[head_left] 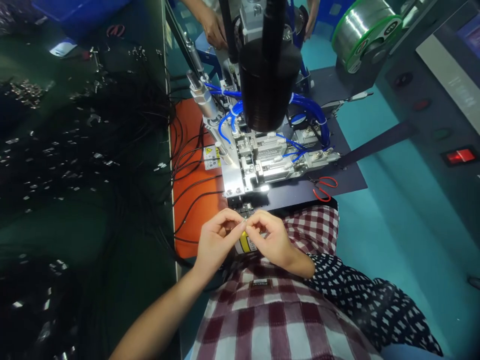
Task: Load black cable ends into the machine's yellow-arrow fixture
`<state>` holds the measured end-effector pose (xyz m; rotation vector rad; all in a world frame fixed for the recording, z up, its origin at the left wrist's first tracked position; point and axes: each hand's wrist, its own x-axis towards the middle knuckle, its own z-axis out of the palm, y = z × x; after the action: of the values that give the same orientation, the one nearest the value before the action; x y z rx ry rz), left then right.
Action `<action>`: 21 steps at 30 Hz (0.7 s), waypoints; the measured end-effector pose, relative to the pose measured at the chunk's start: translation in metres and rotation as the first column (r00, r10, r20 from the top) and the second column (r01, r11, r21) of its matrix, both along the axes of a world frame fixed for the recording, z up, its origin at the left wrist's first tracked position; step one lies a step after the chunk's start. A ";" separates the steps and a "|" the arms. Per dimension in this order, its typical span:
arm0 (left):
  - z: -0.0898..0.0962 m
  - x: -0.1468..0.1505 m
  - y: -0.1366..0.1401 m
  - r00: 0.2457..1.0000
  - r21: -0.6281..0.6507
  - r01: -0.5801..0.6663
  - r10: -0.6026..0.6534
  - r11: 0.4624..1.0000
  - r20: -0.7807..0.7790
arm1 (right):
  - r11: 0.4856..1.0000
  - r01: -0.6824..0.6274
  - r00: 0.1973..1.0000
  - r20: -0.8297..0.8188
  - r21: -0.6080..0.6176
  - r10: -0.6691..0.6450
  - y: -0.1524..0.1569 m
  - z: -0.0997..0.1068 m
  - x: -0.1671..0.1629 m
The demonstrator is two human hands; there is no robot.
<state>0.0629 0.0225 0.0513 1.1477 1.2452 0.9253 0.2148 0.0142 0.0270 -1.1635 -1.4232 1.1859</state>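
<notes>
My left hand and my right hand meet at the front end of a metal machine. Thumb and forefinger are pinched together on each hand, and the fingertips almost touch. Whatever lies between them is too small to name. Just below the fingertips a yellow-and-white label shows in part. Several black cables run in from the left towards the machine's front, across an orange mat.
Red-handled snips lie right of the machine. A solder wire spool hangs at upper right, near a panel with a lit red switch. A black cylinder stands over the machine. Another person's hand is behind it. Small metal parts litter the dark left table.
</notes>
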 end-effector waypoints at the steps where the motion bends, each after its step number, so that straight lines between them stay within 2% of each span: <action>1: 0.001 0.002 0.000 1.000 0.015 -0.014 0.014 1.000 -0.014 | 1.000 0.006 1.000 0.018 0.011 -0.007 0.000 0.000 0.001; 8: -0.002 0.004 -0.003 0.995 0.032 -0.089 0.090 0.995 -0.032 | 0.999 0.038 0.996 0.078 0.038 -0.041 -0.001 0.002 0.000; 15: -0.008 0.003 -0.005 0.992 -0.075 -0.104 0.109 0.992 0.065 | 0.999 0.051 0.993 0.109 0.018 -0.053 -0.004 -0.001 -0.007; 21: -0.005 0.004 -0.007 0.994 -0.040 -0.105 0.106 0.994 0.022 | 0.997 -0.061 0.992 0.108 -0.051 0.066 0.008 0.008 0.009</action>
<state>0.0669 0.0150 0.0468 1.0452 1.3090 0.9866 0.2235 0.0226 0.0350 -1.2407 -1.5314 1.2218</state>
